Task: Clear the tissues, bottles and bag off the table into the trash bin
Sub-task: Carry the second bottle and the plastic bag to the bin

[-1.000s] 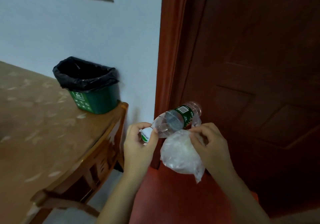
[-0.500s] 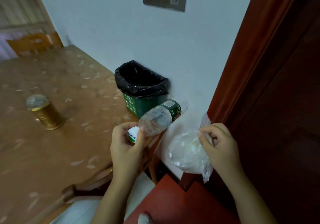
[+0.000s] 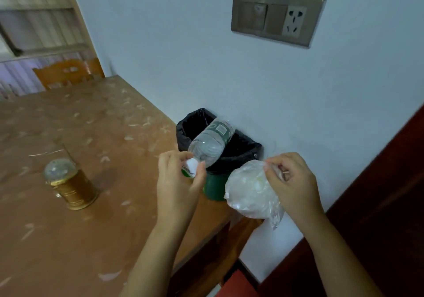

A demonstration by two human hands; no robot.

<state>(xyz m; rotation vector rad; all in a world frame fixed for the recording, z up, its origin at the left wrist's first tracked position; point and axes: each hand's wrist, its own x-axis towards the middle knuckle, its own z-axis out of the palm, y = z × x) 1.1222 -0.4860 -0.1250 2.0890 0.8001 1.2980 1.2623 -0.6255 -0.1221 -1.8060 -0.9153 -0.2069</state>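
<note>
While both hands are raised over the near corner of the table, the entries read as follows.

Left hand: the left hand (image 3: 177, 182) is curled shut around the capped end of a clear plastic water bottle with a green label (image 3: 212, 144); thumb and fingers pinch the neck by the white cap (image 3: 191, 166).
Bottle: tilted, base pointing up and away from the left hand, its far end in front of the bin's opening; whether it is past the rim cannot be told.
Right hand: the right hand (image 3: 292, 182) is closed in a pinch on the gathered top of a translucent white plastic bag (image 3: 251, 192), fingertips pressed together.
Bag: hangs below and just left of the right hand, bulging with pale crumpled contents, apparently tissues; it hangs in the air over the table's corner edge, just beside the bin.
Bin: a small green trash bin with a black liner (image 3: 218, 140) stands on the table corner against the pale wall, directly beyond both hands and between them.
Table: a brown wooden table with a pale leaf-pattern top (image 3: 91, 205) extends to the left of the left hand.
Other items: a gold-coloured metal tin with a clear domed lid (image 3: 70, 182) stands upright well to the left of the left hand; a grey wall plate with a switch and socket (image 3: 277, 18) sits on the wall above the right hand.
</note>
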